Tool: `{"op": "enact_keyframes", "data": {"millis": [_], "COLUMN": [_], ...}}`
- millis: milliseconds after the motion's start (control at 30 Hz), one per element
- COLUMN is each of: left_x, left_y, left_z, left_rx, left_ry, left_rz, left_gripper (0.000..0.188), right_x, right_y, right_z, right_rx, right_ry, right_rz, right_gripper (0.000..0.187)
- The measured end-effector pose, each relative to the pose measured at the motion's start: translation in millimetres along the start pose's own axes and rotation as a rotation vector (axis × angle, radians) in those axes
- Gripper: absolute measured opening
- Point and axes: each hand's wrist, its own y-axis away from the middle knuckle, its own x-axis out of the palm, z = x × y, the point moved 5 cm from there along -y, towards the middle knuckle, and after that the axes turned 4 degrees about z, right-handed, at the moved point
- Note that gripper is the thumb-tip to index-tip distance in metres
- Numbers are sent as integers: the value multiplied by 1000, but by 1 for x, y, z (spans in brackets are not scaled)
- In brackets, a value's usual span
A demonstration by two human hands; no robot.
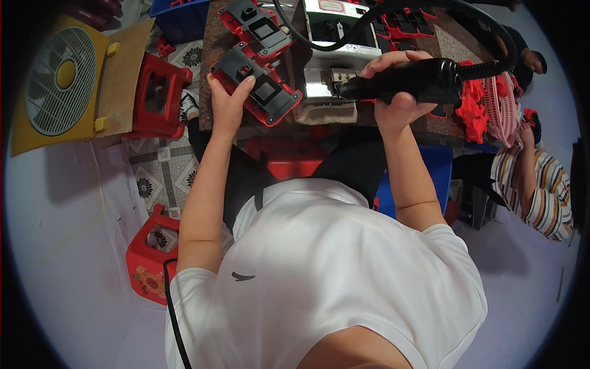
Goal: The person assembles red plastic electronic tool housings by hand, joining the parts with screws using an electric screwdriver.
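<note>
My left hand [226,104] grips a flat black and red plastic housing [270,93] by its left end, thumb on top, at the near left of the table. My right hand [399,111] is wrapped round a black electric screwdriver [412,81], held nearly level with its tip to the left. That tip is at the front of a silver box-shaped machine [341,54], which looks like a screw feeder; whether they touch I cannot tell. Beyond the held housing lies a similar black and red housing [257,27].
A black cable [501,37] loops from the screwdriver over the machine. To the right stands a pink basket [501,111] beside red parts [472,101]. More black and red pieces [405,23] lie behind. Red stools [161,92], a yellow fan [64,77] and people at right surround the table.
</note>
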Motion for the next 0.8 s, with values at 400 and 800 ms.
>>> {"op": "enact_keyframes", "data": {"millis": [400, 800], "left_x": [1, 2], "left_y": [0, 2], "left_z": [-2, -13], "left_rx": [5, -104], "left_ry": [41, 66], "left_rz": [-27, -36], "left_gripper": [62, 73], "right_x": [52, 170], "right_y": [-86, -85], "right_z": [-25, -55], "right_rx": [392, -21], "right_ry": [-130, -206], "right_rz": [-156, -17], "right_gripper": [41, 31]}}
